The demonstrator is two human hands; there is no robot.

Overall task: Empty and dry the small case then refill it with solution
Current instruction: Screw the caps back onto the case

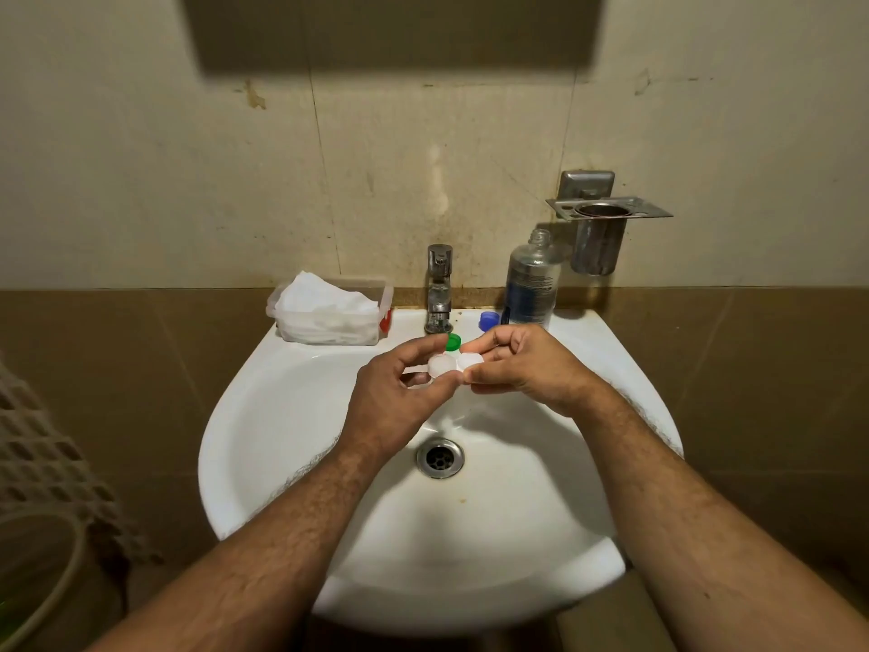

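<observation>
Both hands (463, 374) pinch the small case (455, 363); bottle (533, 284) label unreadable.

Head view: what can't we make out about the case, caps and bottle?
- Small case: whether its wells hold liquid; too small, pinched between left hand and right hand.
- Green cap: partly hidden behind the fingers.
- Blue cap: whose cap it is, unclear.
- Solution bottle: label too small; fill level unreadable.
</observation>
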